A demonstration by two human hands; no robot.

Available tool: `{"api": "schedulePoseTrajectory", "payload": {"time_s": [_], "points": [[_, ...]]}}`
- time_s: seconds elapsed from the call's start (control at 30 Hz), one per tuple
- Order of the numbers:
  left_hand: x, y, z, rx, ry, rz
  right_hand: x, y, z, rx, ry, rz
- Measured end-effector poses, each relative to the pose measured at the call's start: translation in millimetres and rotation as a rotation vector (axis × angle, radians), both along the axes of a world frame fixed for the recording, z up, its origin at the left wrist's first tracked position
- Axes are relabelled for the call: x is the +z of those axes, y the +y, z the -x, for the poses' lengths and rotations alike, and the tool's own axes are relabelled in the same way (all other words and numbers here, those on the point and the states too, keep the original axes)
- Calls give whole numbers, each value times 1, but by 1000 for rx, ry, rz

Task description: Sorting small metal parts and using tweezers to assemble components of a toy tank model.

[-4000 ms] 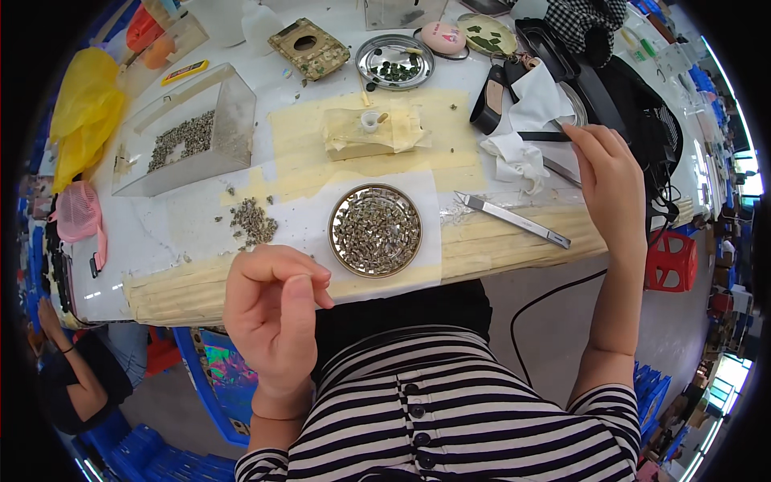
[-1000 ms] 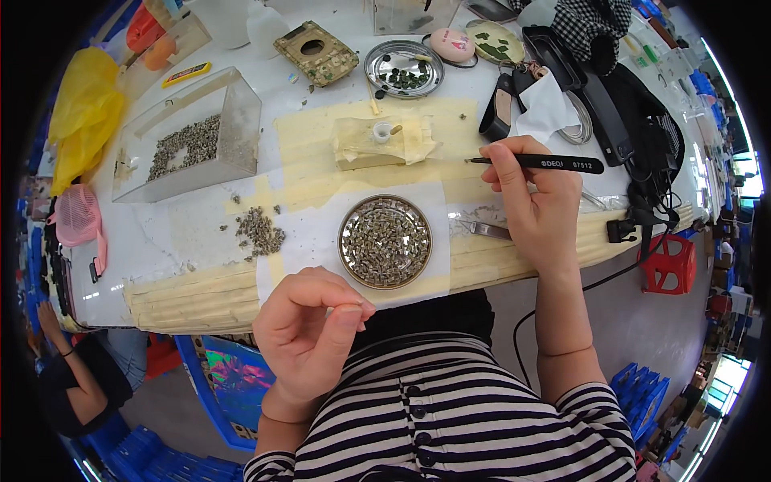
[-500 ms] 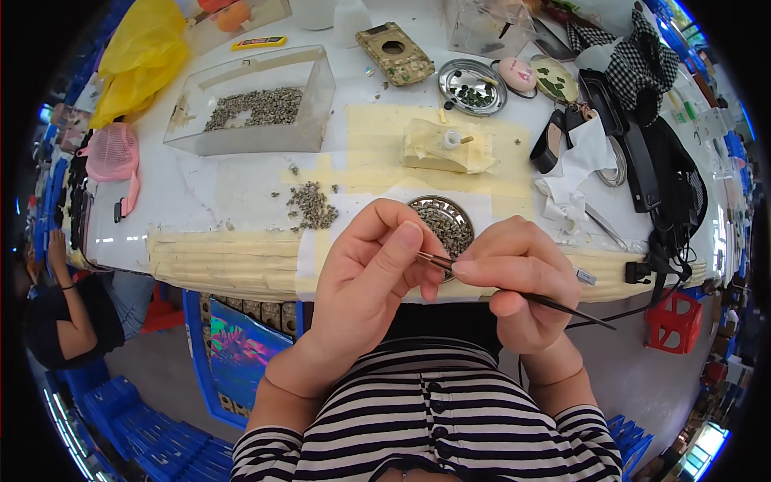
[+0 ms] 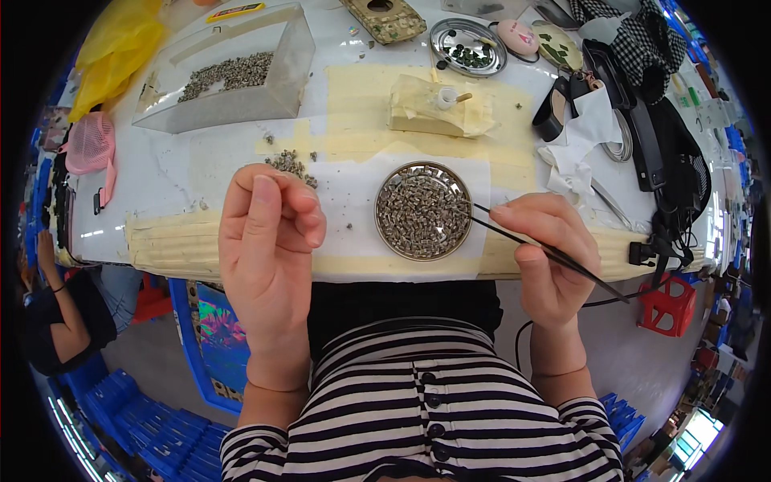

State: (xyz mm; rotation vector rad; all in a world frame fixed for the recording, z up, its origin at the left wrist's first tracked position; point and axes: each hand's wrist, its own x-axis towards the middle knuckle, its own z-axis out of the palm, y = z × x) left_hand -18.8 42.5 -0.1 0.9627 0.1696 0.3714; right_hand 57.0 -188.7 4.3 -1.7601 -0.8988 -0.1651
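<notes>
Left hand (image 4: 269,241): raised, fingertips pinched together; whether a piece sits between them cannot be told.
Right hand (image 4: 546,253): grips thin black tweezers (image 4: 546,251), tips at the dish.
Round metal dish (image 4: 423,210): on the table edge, nearly full of small grey pieces.
Remaining: loose grey pile (image 4: 289,165) and clear plastic box (image 4: 229,76) of pieces unsorted.

At frame center, the dish (image 4: 423,210) of small parts sits on the table (image 4: 177,169) between my left hand (image 4: 269,233) and right hand (image 4: 546,249), whose tweezers (image 4: 522,239) reach its right rim. A clear box (image 4: 233,76) lies upper left; a second dish (image 4: 467,36) at top; a parts pile (image 4: 289,165) left of center.
</notes>
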Motion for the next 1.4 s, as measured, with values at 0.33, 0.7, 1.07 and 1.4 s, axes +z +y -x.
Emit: {"api": "schedulePoseTrajectory", "payload": {"time_s": [0.33,0.7,1.07,1.4], "points": [[-14,8,-3,268,-121,-275,-10,7,3,-55,20,43],[-24,10,-8,272,-137,-341,-5,20,-8,-62,22,130],[-23,10,-8,225,-156,-348,-5,26,-11,-51,-13,201],[-24,11,-8,211,-161,-364,-6,24,-11,-36,8,230]]}}
